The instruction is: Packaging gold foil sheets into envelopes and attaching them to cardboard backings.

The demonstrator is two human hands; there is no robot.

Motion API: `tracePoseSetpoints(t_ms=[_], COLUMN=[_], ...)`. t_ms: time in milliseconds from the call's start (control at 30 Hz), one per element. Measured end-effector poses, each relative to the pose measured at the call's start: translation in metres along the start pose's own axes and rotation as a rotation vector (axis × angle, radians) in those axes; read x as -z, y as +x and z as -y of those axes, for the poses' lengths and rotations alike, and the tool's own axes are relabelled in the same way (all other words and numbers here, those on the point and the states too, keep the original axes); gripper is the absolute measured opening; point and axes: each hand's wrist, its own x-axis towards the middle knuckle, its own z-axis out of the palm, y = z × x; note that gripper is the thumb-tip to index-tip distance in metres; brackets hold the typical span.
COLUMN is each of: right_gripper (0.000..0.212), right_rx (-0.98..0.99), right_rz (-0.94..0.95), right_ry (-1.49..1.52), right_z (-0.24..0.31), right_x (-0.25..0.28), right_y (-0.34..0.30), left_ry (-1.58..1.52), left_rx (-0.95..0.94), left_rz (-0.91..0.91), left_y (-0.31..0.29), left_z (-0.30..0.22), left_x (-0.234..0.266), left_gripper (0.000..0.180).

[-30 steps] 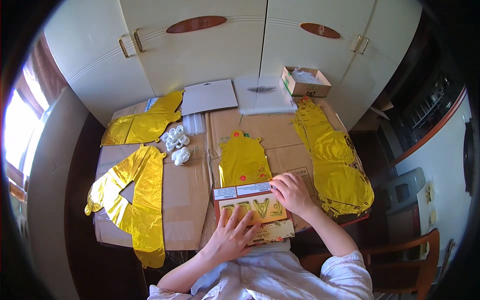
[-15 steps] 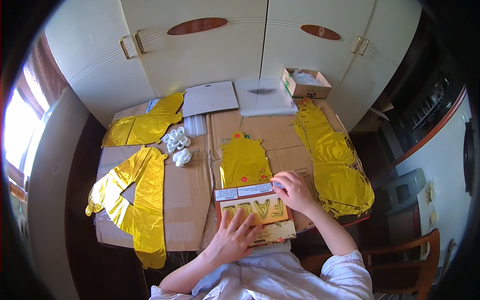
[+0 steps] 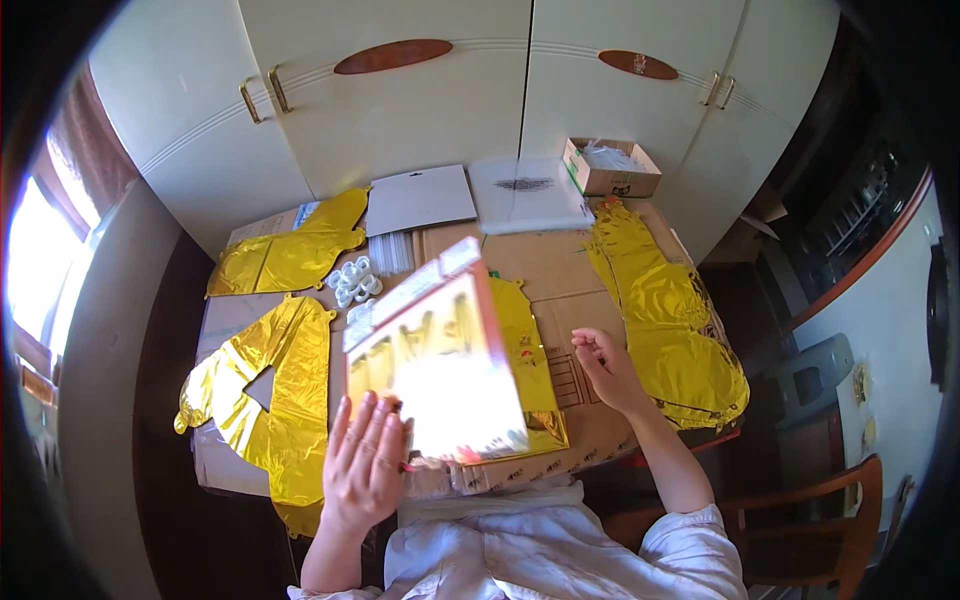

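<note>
My left hand (image 3: 362, 460) grips a printed card (image 3: 450, 375) by its lower left edge, thumb side hidden behind the card. The card is tilted, raised off the table and bright with glare; it shows gold letter shapes and a red border. Behind it, partly covered, a gold foil balloon (image 3: 528, 385) lies flat and uninflated. To the right, my right hand (image 3: 605, 372) hovers over the cardboard with its fingers curled in and nothing visible in them.
Flat gold foil balloons lie at the far left (image 3: 290, 245), near left (image 3: 300, 400) and right (image 3: 665, 320). White ribbon rolls (image 3: 353, 281), a grey-white card (image 3: 420, 198), clear bags (image 3: 530, 195) and a small box (image 3: 615, 180) sit on the cardboard-covered table (image 3: 585, 275). A wooden chair (image 3: 850, 530) stands lower right.
The printed card has been lifted and swung left and upward from the gold balloon by my left hand. My right hand has let go of it and moved slightly right.
</note>
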Motion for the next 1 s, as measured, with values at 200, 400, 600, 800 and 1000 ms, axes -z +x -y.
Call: tracePoseSetpoints(t_ms=[200, 400, 600, 800, 1000], right_gripper=[0.032, 0.03, 0.025, 0.016, 0.019], right_rx=[-0.053, 0.038, -0.041, 0.118, 0.233], right_rz=[0.094, 0.049, 0.027, 0.213, 0.226], right_ry=[0.003, 0.061, 0.113, -0.299, -0.371], right_z=[0.017, 0.001, -0.014, 0.012, 0.0], right_x=[-0.004, -0.011, -0.009, -0.001, -0.01], right_y=[0.006, 0.035, 0.047, 0.038, 0.043], left_ry=[0.041, -0.136, -0.148, -0.152, -0.141], left_rx=[0.063, -0.263, -0.344, -0.31, -0.286], left_rz=[0.102, 0.39, 0.497, 0.52, 0.538], left_y=[-0.022, -0.028, -0.029, -0.037, -0.042], left_z=[0.009, -0.039, -0.068, -0.067, -0.068], left_x=[-0.004, -0.028, -0.061, -0.065, -0.069], left_gripper=[0.032, 0.041, 0.047, 0.048, 0.046])
